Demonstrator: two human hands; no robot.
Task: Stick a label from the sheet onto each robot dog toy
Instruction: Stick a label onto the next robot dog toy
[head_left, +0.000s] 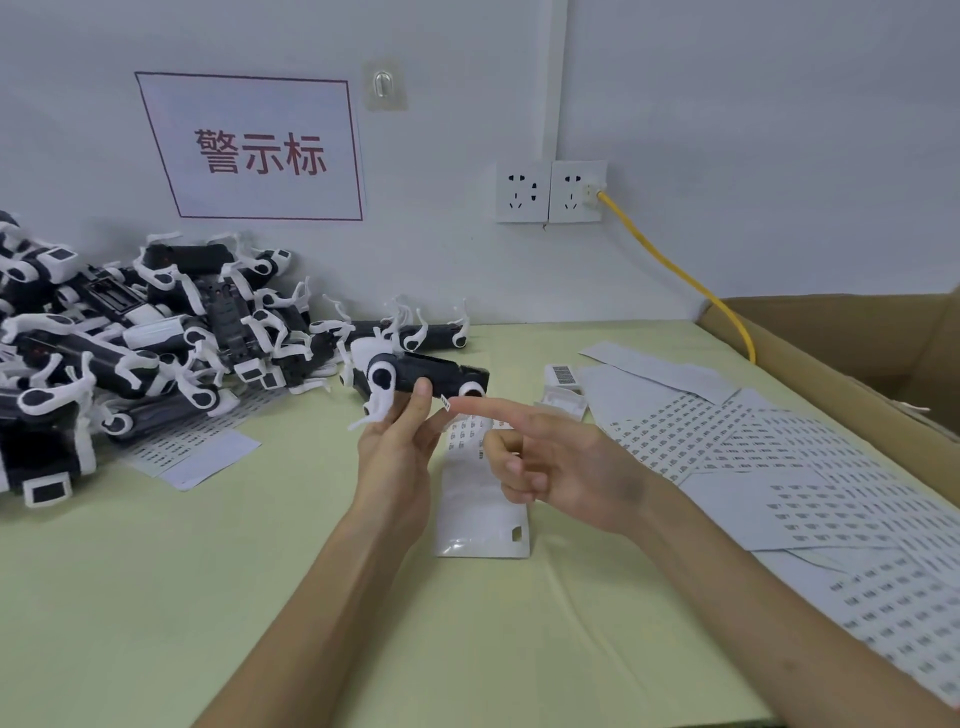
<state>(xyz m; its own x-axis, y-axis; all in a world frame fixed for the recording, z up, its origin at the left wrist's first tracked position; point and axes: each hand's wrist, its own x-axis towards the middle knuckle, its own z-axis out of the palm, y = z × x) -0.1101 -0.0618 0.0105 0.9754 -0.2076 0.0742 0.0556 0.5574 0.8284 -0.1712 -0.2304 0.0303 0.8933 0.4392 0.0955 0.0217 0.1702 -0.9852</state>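
My left hand (397, 457) grips a black and white robot dog toy (415, 371) by its underside, lifted above the table. My right hand (550, 457) points its straight index finger toward the toy, and a small label (445, 401) sticks on that fingertip; the other fingers are curled. Under my hands lies a narrow label sheet (480, 499), partly hidden. A large pile of robot dog toys (140, 332) fills the left of the table.
Several label sheets (779, 467) spread over the right side of the green table (208, 597). A cardboard box (857, 353) stands at the far right with a yellow cable (680, 275) running from the wall sockets (550, 191). Another label sheet (192, 452) lies beneath the pile.
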